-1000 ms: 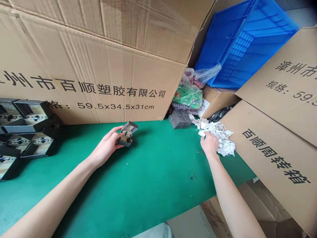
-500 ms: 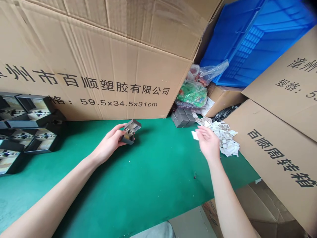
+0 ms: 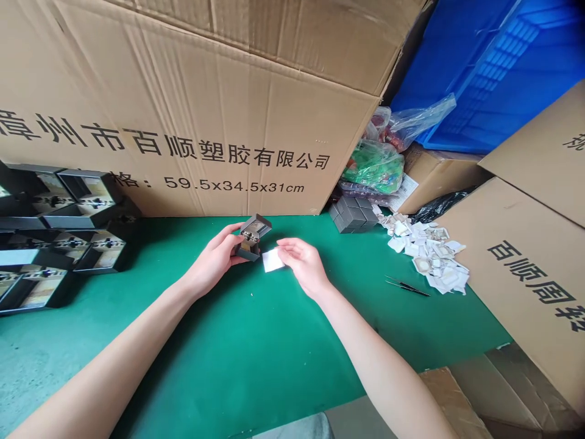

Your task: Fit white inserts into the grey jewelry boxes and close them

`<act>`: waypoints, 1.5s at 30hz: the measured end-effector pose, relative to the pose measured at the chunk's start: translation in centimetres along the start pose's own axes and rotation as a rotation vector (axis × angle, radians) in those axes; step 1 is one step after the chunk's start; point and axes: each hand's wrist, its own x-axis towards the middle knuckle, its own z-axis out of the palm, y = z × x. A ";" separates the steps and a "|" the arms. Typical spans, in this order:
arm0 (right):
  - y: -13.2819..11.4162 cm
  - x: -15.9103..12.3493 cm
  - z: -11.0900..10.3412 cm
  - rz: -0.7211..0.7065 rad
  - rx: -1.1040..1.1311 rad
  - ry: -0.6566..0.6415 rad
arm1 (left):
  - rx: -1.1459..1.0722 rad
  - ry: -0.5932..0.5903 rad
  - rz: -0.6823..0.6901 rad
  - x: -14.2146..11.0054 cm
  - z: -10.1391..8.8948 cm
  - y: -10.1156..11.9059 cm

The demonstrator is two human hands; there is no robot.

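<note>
My left hand (image 3: 222,253) is closed around a small dark grey hinged box (image 3: 250,253), whose lid stands raised. Metal hinge parts show between lid and base. Just right of the box, my right hand (image 3: 304,262) pinches a small white square card (image 3: 273,260) by its edge. The card is close to the box; whether they touch I cannot tell. A loose pile of similar white pieces (image 3: 425,250) lies farther right on the green tabletop (image 3: 274,341).
Opened dark boxes (image 3: 100,253) are stacked at the left. Closed grey boxes (image 3: 354,214) sit together at the back, near plastic bags (image 3: 377,167). Black tweezers (image 3: 408,286) lie at the right. A large carton (image 3: 205,91) walls the back; a blue crate (image 3: 503,79) stands behind.
My right hand has moved left from the white pile to beside the box, carrying the white card. The tweezers are now uncovered. The left hand still holds the opened box; the view has shifted slightly.
</note>
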 end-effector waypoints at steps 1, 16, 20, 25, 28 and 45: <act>0.1 0.0 -0.1 0.000 0.011 0.001 | -0.005 -0.002 0.001 0.0 0.0 0.0; -0.1 -0.7 0.2 -0.513 -0.441 0.164 | 0.000 -0.005 -0.031 0.5 -0.2 -0.4; -0.1 -1.0 0.5 -0.565 -0.585 -0.100 | 0.004 0.013 -0.018 0.5 -0.1 -0.3; -0.5 -1.1 0.5 -0.440 -0.502 -0.067 | -0.012 -0.015 -0.014 0.6 -0.3 -0.4; -0.4 -1.0 0.3 -0.344 -0.440 -0.105 | -0.002 -0.011 -0.019 0.5 -0.2 -0.3; 0.0 -0.8 0.3 -0.491 -0.827 -0.276 | -0.128 0.030 -0.017 0.4 0.0 0.0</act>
